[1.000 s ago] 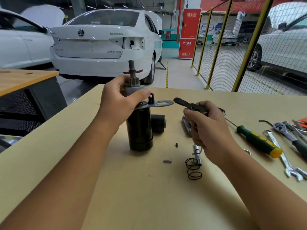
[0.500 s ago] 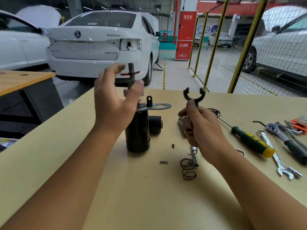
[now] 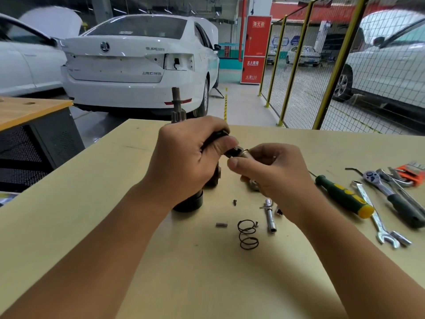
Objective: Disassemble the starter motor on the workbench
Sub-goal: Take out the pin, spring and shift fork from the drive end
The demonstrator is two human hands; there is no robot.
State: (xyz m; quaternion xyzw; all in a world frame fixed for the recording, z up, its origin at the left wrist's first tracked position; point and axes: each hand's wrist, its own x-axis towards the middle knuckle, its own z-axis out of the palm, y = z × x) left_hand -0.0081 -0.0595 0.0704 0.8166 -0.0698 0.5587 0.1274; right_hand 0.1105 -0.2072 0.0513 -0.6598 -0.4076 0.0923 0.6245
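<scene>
Gripping starter motor (image 3: 188, 203) with left hand (image 3: 184, 162), right hand (image 3: 273, 171) pinching metal plunger (image 3: 243, 154).

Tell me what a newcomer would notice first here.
Two bare hands meet mid-bench: the left hand grips a black part over the upright black cylindrical starter motor, the right hand pinches a small metal piece. A dark coiled wire spring lies nearer the camera.

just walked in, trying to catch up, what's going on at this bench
A person is taking apart a starter motor that stands upright on the workbench. The left hand grips its upper part, and the right hand pinches a small metal piece beside it. A spring, small loose parts, a screwdriver and wrenches lie on the bench.
</scene>
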